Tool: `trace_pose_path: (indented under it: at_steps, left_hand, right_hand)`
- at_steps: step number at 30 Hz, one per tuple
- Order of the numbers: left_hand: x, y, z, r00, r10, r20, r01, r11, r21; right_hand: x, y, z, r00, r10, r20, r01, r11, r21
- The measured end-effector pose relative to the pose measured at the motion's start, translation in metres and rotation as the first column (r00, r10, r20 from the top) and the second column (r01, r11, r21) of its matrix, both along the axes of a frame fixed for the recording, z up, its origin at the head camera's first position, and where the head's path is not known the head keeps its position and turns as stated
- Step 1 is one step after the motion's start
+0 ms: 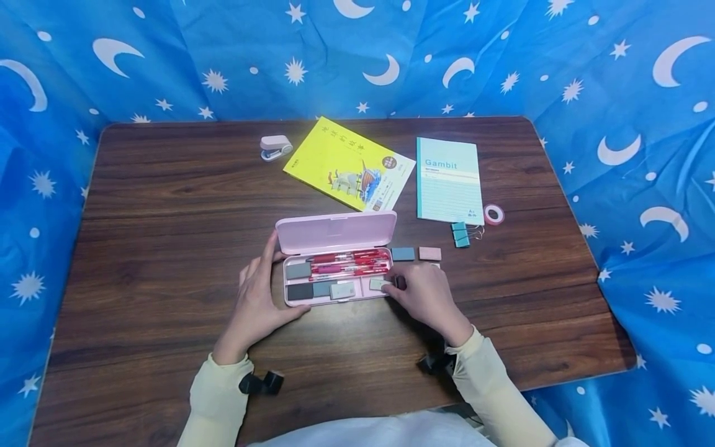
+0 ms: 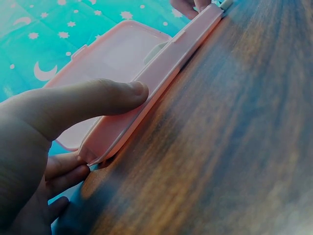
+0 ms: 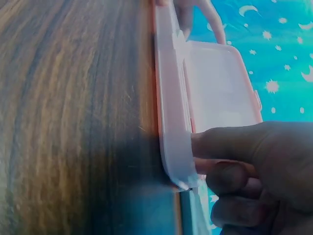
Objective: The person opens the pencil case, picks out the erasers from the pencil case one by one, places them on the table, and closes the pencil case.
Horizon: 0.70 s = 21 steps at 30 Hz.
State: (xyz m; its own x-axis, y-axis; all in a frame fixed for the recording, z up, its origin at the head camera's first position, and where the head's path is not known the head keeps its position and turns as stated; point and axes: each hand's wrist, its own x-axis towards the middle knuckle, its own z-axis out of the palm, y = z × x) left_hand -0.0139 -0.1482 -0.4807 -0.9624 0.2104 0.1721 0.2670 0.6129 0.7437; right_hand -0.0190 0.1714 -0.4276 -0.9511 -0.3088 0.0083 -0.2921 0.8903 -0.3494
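An open pink pencil case lies on the table with its lid tilted back. Inside are several red pens, a grey eraser, a black eraser, a blue-grey eraser and a pale eraser. My left hand grips the case's left end, its thumb against the front wall and other fingers round the end. Over the right end, my right hand pinches a small light-grey eraser in the right compartment; its fingertips are partly hidden.
Right of the case lie a blue eraser and a pink eraser. Farther back are a stapler, a yellow book, a notebook, a teal binder clip and a tape roll.
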Motion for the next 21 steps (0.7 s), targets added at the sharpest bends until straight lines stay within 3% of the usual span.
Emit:
trace_pose_path:
  at_steps: [4, 7, 10, 15, 21]
  left_hand:
    - [0.0, 0.0, 0.0, 1.0, 0.001, 0.002, -0.001, 1.0, -0.002]
    - [0.0, 0.0, 0.0, 1.0, 0.002, 0.003, -0.002, 1.0, 0.002]
    - [0.0, 0.0, 0.002, 1.0, 0.004, 0.0, -0.004, 1.0, 0.004]
    - [0.0, 0.0, 0.002, 1.0, 0.002, -0.001, -0.002, 1.0, 0.003]
    - [0.001, 0.0, 0.0, 1.0, -0.003, -0.001, 0.003, 1.0, 0.011]
  right_hand:
    - [-0.002, 0.006, -0.001, 0.996, -0.012, 0.085, 0.024, 0.989, -0.149]
    - [-0.006, 0.014, 0.006, 0.992, -0.006, 0.126, 0.042, 0.958, -0.284]
    - [-0.014, 0.029, 0.019, 0.988, -0.012, 0.154, 0.066, 0.933, -0.352]
    - [-0.026, 0.057, 0.028, 0.985, -0.001, 0.174, 0.046, 0.966, -0.256]
    - [-0.032, 0.062, 0.017, 0.97, 0.083, 0.227, -0.057, 0.991, -0.118]
